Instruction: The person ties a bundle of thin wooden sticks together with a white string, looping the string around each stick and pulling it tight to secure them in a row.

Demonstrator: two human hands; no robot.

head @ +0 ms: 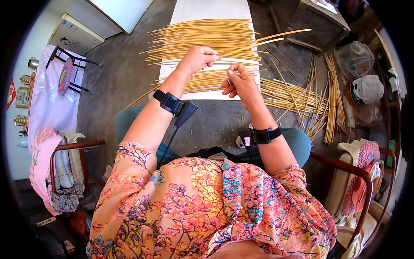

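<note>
My left hand (201, 59) pinches two thin straw-coloured stalks (268, 40) between thumb and fingers. Their free ends reach out to the upper right, above the table. A fine pale thread (220, 73) runs from the left fingertips to my right hand (240, 80), which grips it with curled fingers. Below both hands is a narrow white table (210, 11). Across it lies a broad row of similar stalks (207, 35), with a nearer group of stalks (200, 82) partly hidden by my left forearm.
More stalks (291, 94) extend over the floor at right, beside a tied bundle (331, 103). Short cut pieces (239, 119) litter the floor. Wooden-armed chairs stand on both sides, the right chair's armrest (349, 168) close by. A dark cabinet (310, 29) is at the upper right.
</note>
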